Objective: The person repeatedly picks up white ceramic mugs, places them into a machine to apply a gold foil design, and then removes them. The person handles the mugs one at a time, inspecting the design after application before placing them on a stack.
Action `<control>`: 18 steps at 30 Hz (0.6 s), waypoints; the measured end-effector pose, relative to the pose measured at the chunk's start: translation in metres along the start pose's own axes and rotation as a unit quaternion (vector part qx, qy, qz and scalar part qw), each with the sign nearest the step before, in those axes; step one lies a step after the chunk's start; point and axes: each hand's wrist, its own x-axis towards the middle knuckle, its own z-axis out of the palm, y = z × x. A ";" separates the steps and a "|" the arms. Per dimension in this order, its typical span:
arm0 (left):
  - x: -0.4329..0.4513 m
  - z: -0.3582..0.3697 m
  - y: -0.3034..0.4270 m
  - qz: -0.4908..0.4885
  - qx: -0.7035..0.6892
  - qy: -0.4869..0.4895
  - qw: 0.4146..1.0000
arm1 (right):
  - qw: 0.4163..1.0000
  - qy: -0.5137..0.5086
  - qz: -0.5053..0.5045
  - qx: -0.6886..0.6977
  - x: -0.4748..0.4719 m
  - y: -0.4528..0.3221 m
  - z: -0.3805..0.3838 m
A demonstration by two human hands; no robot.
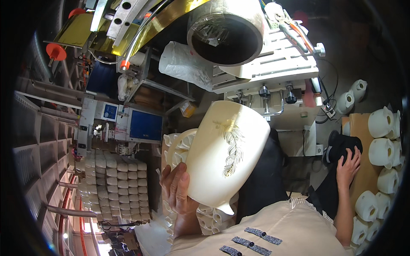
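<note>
A cream pitcher (pixel 229 153) with a gold feather print on its side is held up in front of my chest, its spout toward me. My left hand (pixel 177 188) grips it near the handle (pixel 181 144), with the fingers curled by the pitcher's side. My right hand (pixel 349 164) rests on my dark-clad knee at the right, fingers spread, holding nothing. Above the pitcher, a machine's round hollow cylinder (pixel 225 35) hangs over a slotted metal table (pixel 282 68). Gold foil (pixel 141 38) runs beside the cylinder.
Pliers (pixel 296 35) lie on the machine table. Similar cream pitchers (pixel 381 152) stand on cardboard (pixel 362 179) at the right; more are packed under my left arm. Stacked pale vessels (pixel 118 185) and a machine with a blue panel (pixel 146 125) are at the left.
</note>
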 end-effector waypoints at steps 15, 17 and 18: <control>0.005 0.017 0.002 -0.041 -0.038 0.046 0.997 | 0.999 -0.020 0.022 0.019 -0.001 0.000 -0.010; -0.001 0.026 0.004 -0.162 -0.139 0.092 0.972 | 0.999 -0.010 0.025 0.022 -0.004 0.001 -0.010; -0.021 0.020 0.005 -0.258 -0.207 0.119 0.936 | 0.999 -0.012 0.009 0.039 0.001 -0.005 -0.008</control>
